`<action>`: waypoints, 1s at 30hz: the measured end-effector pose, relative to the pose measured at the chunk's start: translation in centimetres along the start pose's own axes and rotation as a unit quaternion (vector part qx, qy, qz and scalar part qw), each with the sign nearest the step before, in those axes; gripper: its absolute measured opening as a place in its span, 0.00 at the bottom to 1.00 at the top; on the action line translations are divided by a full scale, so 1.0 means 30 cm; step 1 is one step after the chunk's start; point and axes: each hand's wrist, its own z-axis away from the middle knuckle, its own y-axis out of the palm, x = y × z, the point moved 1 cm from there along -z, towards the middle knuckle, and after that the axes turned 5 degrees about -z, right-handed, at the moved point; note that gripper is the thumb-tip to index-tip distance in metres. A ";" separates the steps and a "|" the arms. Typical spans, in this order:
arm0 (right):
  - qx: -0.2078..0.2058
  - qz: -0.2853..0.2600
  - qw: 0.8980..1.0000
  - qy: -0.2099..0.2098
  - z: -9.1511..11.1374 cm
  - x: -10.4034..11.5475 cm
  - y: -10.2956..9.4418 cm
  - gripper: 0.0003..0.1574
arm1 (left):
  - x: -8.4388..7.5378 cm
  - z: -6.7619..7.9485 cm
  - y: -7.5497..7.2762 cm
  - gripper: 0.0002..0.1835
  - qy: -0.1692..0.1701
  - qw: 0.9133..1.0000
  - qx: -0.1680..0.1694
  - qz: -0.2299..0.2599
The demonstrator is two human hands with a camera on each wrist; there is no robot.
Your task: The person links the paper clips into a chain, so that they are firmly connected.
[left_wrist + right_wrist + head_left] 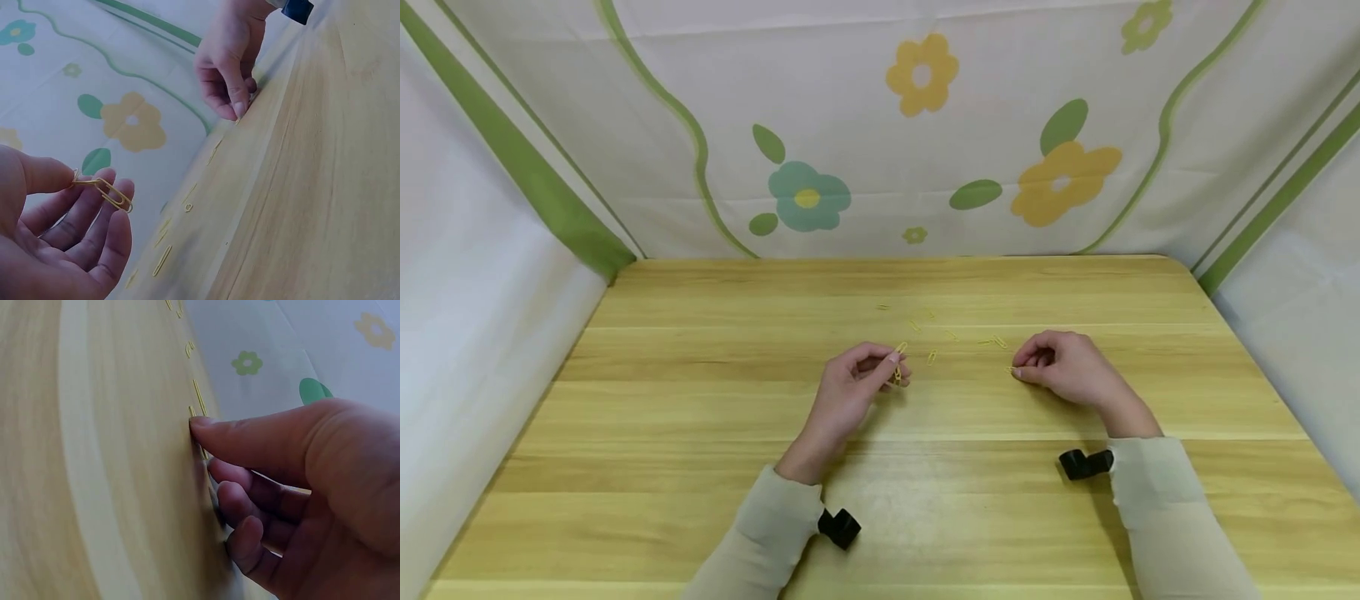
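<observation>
My left hand (pixel 847 390) is raised over the middle of the table, pinching yellow paper clips (pixel 114 195) between thumb and fingers. At least two of these clips are linked, one dangling from the other beside the palm. To the right, my right hand (pixel 1072 368) is down at the tabletop. Its thumb and a fingertip pinch the end of a single yellow paper clip (pixel 1010 369), whose tip also shows by the thumb in the right wrist view. Between and beyond the hands lie several loose yellow paper clips, the closest being one paper clip (pixel 932 357) right of the left hand.
The wood-grain table (pixel 662 467) reaches back to a white curtain (pixel 865 108) printed with flowers. More loose paper clips (pixel 1000 342) lie scattered toward the far middle. A black wrist camera (pixel 841 528) sits by the left sleeve, another black camera (pixel 1084 464) by the right.
</observation>
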 end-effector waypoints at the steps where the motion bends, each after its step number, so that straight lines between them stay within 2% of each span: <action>1: 0.003 0.003 1.000 0.000 0.000 0.003 0.002 0.07 | 0.001 0.000 0.000 0.13 -0.003 1.000 -0.001 0.000; 11: 0.009 0.000 1.000 -0.020 -0.002 0.020 0.024 0.07 | 0.004 0.006 -0.003 0.13 -0.020 1.000 -0.008 -0.005; 14: 0.008 -0.033 0.999 -0.022 -0.008 0.030 0.044 0.08 | 0.006 0.007 -0.003 0.13 -0.018 1.000 -0.006 -0.007; 17: 0.010 -0.089 0.996 -0.020 -0.016 0.051 0.074 0.10 | 0.009 0.005 -0.003 0.13 -0.016 1.000 0.000 -0.011; 23: 0.024 -0.190 0.981 -0.032 -0.026 0.107 0.153 0.14 | 0.014 -0.001 0.002 0.13 -0.029 0.999 0.005 -0.015; 30: 0.018 -0.295 0.955 -0.025 -0.036 0.155 0.221 0.17 | 0.010 0.000 0.010 0.11 -0.036 0.999 0.000 -0.021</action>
